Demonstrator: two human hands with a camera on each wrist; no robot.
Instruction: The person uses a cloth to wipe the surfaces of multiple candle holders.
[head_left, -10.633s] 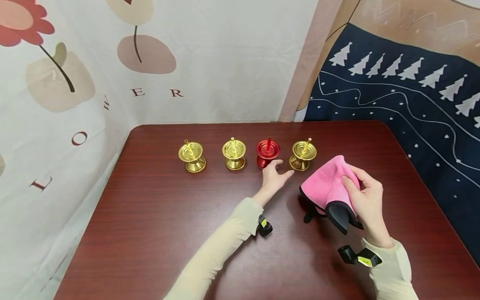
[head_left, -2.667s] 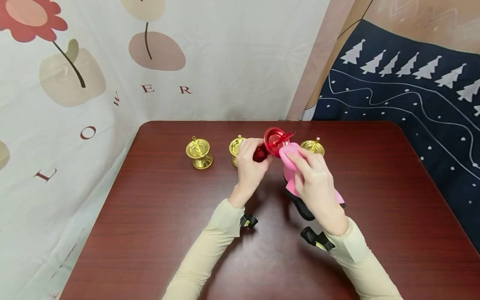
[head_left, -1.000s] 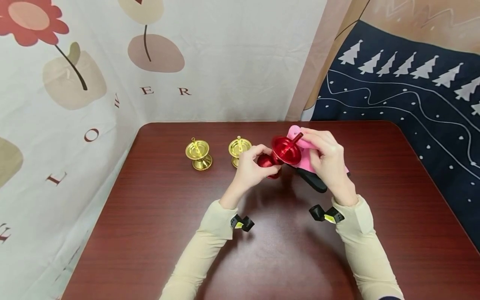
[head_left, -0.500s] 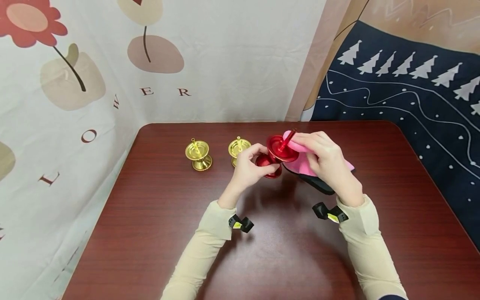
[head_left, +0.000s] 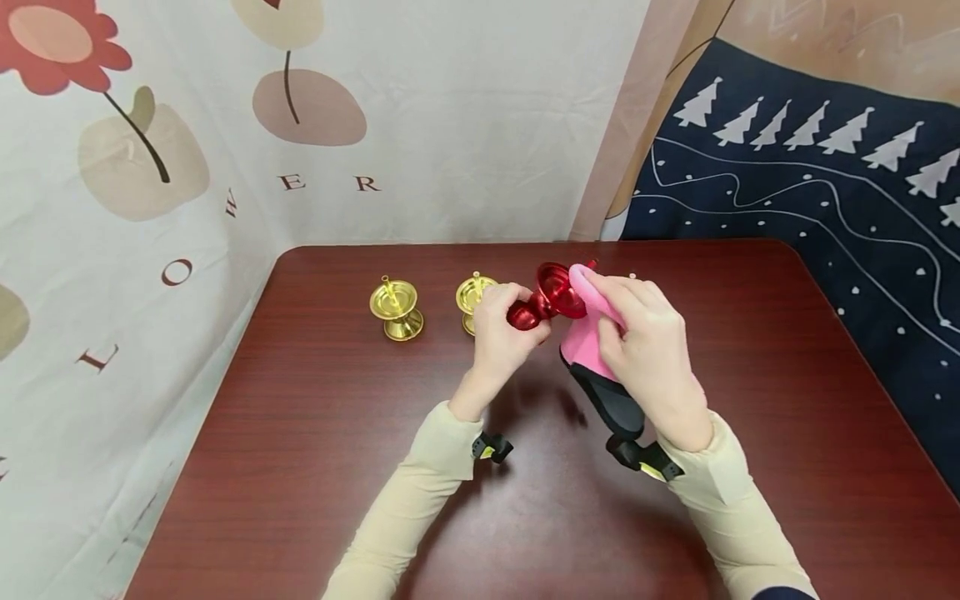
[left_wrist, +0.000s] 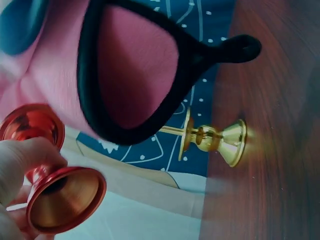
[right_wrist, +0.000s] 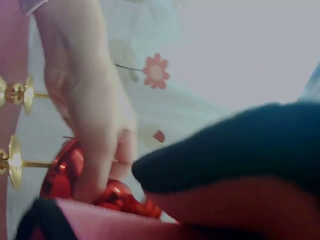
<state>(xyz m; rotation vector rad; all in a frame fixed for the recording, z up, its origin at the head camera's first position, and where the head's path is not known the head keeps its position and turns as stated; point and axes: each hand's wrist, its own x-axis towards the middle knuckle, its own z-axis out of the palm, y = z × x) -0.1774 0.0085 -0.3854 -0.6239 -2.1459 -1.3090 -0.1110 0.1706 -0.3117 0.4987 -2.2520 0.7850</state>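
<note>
My left hand [head_left: 497, 333] holds a shiny red candle holder [head_left: 557, 292] by its stem and foot, lifted off the table and tilted to the right. Its hollow foot [left_wrist: 67, 200] faces the left wrist camera. The right hand [head_left: 651, 358] pinches a pink cloth [head_left: 588, 343] with black edging and a loop. A fold of that cloth lies against the red dish, partly covering its right side and the spike. The cloth's lower flap hangs down beneath the right hand. In the right wrist view, fingers of the left hand [right_wrist: 95, 120] curl round the red holder.
Two gold candle holders stand upright at the back of the brown table [head_left: 315, 467]: one at the left [head_left: 396, 310], another [head_left: 472, 296] partly behind my left hand. A third gold holder [left_wrist: 232, 142] is almost hidden behind the right hand in the head view. Printed curtains hang behind.
Since ten seconds ago the red holder has been picked up by my left hand and the cloth brought to it. Over the last half second the holder tipped further right and the cloth shifted round its dish.
</note>
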